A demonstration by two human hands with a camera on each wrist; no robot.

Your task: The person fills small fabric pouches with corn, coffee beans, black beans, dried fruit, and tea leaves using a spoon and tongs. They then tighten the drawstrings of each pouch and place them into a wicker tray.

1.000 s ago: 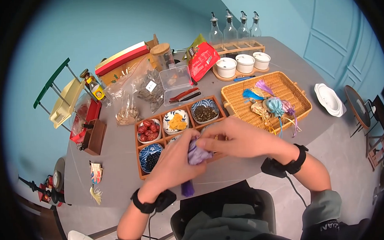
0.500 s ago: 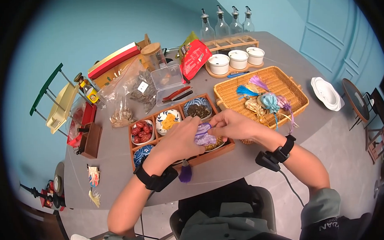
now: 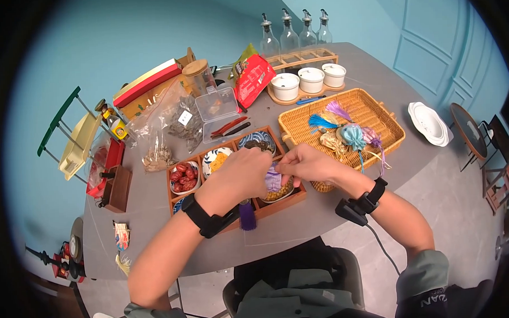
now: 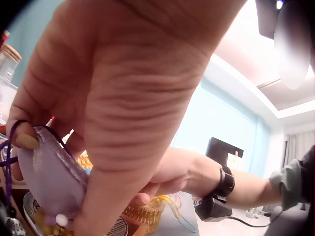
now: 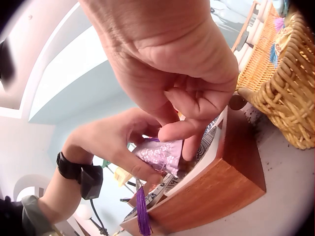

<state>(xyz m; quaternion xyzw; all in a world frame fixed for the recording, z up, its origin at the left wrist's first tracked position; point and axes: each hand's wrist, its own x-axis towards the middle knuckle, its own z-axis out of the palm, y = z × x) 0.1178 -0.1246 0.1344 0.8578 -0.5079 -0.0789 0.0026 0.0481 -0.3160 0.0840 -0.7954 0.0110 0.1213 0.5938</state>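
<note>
A lavender drawstring pouch (image 3: pixel 274 179) hangs tilted over the front right bowl of the wooden compartment tray (image 5: pixel 216 189). My left hand (image 3: pixel 238 173) grips the pouch between thumb and fingers; its purple cord (image 4: pixel 9 191) loops by the fingertips. At the pouch's edge, my right hand (image 3: pixel 308 161) has thumb and fingers bent around the fabric, partly hidden by the left hand in the left wrist view. The purple tassel (image 3: pixel 247 215) dangles in front of the tray. Yellowish beans (image 3: pixel 279 195) fill the bowl below. Red dates (image 3: pixel 183 177) lie in another bowl.
A wicker basket (image 3: pixel 290 127) with tasselled sachets (image 3: pixel 353 137) stands right of the tray. Behind are tweezers (image 3: pixel 231 126), a clear plastic box (image 3: pixel 216 104), a red packet (image 3: pixel 254 80) and white lidded pots (image 3: pixel 285 88). A small patterned pouch (image 3: pixel 121 235) lies at left.
Both hands have moved right and forward with the pouch, from the tray's front middle to over the bean bowl. The pouch looks more spread out than before, and the view has shifted slightly.
</note>
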